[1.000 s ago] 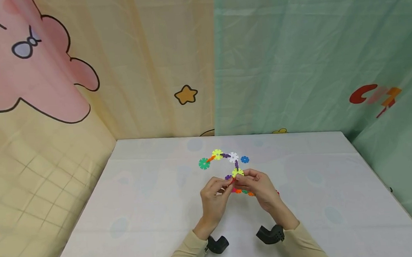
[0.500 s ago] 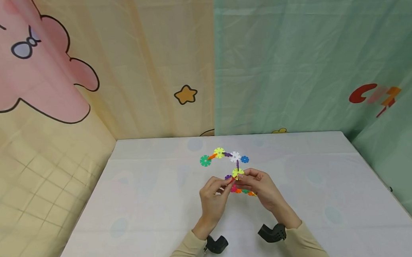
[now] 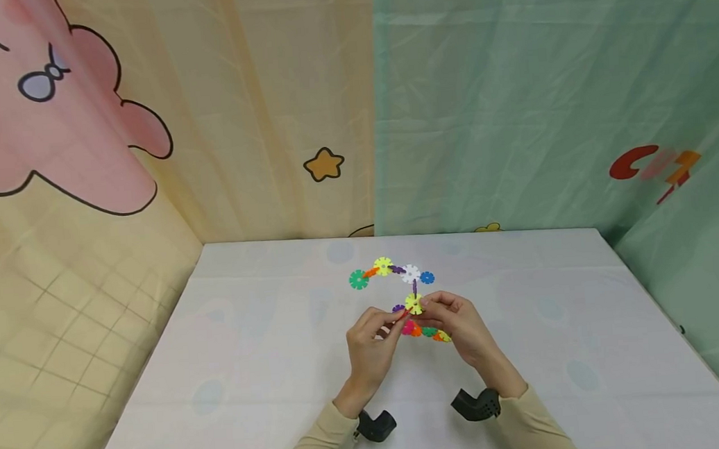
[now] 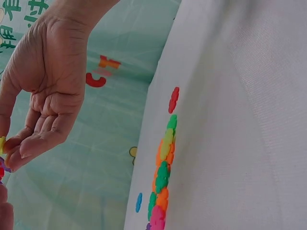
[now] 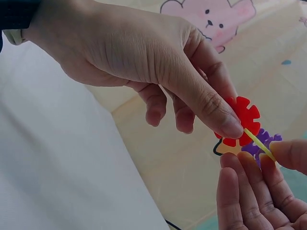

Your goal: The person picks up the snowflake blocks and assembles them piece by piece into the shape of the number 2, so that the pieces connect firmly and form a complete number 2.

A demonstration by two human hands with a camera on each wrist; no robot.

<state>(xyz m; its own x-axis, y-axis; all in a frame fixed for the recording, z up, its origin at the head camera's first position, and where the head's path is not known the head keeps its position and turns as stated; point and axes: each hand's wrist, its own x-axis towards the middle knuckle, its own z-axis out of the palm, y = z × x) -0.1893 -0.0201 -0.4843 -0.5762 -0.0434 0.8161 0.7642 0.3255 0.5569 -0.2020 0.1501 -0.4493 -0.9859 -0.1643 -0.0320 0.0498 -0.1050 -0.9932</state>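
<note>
My left hand pinches a red snowflake disc between thumb and finger. Opposite it, my right hand pinches a yellow snowflake disc that ends a chain of linked discs. In the right wrist view the yellow disc is edge-on, its edge meeting the red disc's rim at a slot. From the yellow disc the chain runs away from me through a purple disc, a white disc, another purple one, a second yellow disc and an orange one to a green disc. Fingertips partly cover the joint.
On the white table below the hands lies a row of loose discs, including a pink disc and a green disc. A blue disc lies behind. A red disc sits at the row's end. Printed curtains stand behind the table.
My right hand has shifted slightly right, showing more of the held yellow disc and the row beneath. The chain's far end has moved a little away and right. Both pinches stay.
</note>
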